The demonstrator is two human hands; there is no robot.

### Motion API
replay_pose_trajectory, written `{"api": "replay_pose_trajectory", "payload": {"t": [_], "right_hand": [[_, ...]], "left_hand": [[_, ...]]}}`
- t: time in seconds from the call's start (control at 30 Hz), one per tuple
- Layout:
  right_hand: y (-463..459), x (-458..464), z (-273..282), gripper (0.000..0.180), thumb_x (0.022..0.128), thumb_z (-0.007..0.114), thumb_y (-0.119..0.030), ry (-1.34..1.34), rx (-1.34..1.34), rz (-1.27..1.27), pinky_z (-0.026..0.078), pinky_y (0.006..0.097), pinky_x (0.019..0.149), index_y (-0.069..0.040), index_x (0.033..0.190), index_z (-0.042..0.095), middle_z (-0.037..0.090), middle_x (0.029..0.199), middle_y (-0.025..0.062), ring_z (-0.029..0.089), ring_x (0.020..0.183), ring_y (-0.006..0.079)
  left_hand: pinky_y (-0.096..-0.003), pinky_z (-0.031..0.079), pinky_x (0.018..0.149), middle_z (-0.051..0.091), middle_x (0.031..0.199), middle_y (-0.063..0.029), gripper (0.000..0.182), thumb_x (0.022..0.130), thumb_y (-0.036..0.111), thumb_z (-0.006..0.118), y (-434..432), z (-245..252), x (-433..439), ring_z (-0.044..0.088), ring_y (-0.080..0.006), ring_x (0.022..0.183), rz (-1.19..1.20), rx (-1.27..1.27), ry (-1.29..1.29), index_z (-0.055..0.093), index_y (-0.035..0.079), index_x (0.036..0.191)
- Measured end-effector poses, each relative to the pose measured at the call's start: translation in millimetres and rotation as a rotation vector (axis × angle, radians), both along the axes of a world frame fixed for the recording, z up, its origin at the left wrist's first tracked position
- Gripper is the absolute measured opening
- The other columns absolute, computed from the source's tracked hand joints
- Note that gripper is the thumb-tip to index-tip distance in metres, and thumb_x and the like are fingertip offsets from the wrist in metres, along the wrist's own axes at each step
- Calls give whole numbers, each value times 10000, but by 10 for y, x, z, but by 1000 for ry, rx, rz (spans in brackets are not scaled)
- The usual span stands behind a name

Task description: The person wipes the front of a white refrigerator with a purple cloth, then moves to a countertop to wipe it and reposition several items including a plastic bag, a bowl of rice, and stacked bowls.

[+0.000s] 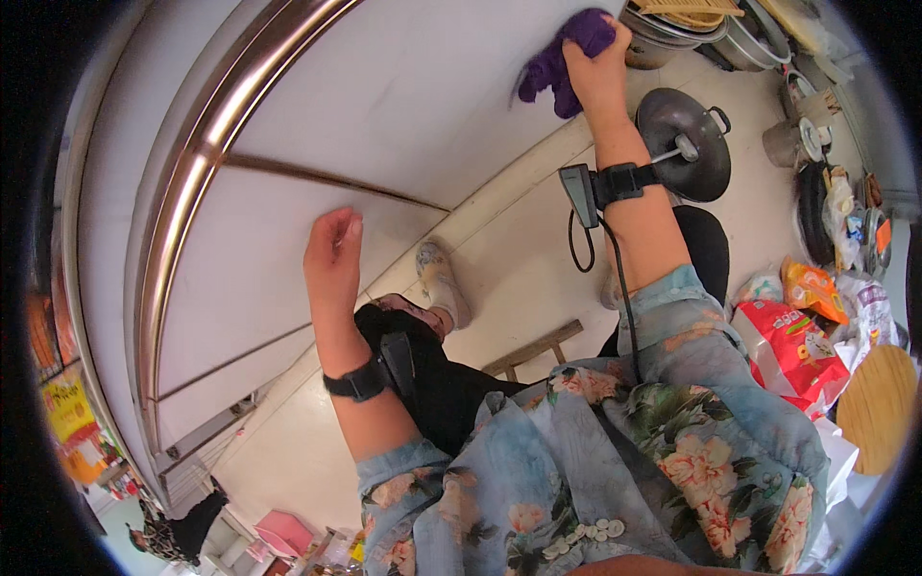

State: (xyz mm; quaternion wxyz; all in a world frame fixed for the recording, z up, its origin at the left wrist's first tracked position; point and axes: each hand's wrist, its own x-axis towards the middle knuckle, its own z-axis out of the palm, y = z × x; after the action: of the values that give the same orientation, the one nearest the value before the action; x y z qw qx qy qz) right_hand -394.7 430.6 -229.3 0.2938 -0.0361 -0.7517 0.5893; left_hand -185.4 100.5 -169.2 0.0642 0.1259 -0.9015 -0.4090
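Observation:
My right hand [599,65] grips a crumpled purple cloth [565,65] and presses it against a white panel [403,93] near its lower edge. Faint dark smudges show on the panel. My left hand [335,248] is raised before the same white surface, fingers curled together with nothing visible in them; whether it touches the surface is unclear. A shiny metal rail [209,144] curves along the panel's upper side. Black straps with small devices are around both forearms, and a cable hangs from the right one.
A dark wok [681,144] with a ladle lies on the tiled floor beside my right forearm. Metal pots [648,47] stand beyond it. Packaged bags [789,353] and a round wooden board [876,410] are at the right. A wooden stool [536,347] is below me.

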Motion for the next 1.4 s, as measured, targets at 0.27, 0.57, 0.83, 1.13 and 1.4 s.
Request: {"api": "replay_pose_trajectory", "payload": {"t": [0.27,0.57,0.83,1.13,1.4], "right_hand": [[415,-581,-1366,607,717,690,-106,-348,-397,-276,435,433,955,-12,1257,430,508,1190,213,545,1067,332],[595,-775,-3059,619,782,697,-219,-823,-410,-507,475,431,903,-10,1314,461,593,1201,195,590,1086,347],[473,-601,-3268,431,798,674,-226,-970,-791,-353,462,437,893,-55,1183,579,642,1113,109,616,1010,330],[198,-267,-3165,455,746,671,-87,-1038,-1150,-182,456,477,929,-37,1185,563,645,1054,137,618,980,321],[-520,301,-1055,581,707,590,33,-234,-430,-182,365,465,1029,-51,1271,480,449,1254,239,433,1194,408]], "left_hand": [[-288,485,853,686,1056,-77,198,971,137,569,149,63,-33,620,-148,983,91,87,-20,632,-9,1090],[-294,507,687,725,796,-117,389,990,302,538,335,65,-160,638,-153,708,321,-87,26,704,-39,901],[-292,507,635,718,772,-140,374,974,287,567,380,25,-190,640,-165,682,357,-112,42,703,-28,825],[-295,511,641,713,770,-146,369,967,290,583,499,80,-278,673,-196,721,318,-86,47,698,-36,835],[-309,509,654,711,781,-138,400,958,348,593,375,2,-193,682,-204,750,306,-87,39,698,-22,850]]}}
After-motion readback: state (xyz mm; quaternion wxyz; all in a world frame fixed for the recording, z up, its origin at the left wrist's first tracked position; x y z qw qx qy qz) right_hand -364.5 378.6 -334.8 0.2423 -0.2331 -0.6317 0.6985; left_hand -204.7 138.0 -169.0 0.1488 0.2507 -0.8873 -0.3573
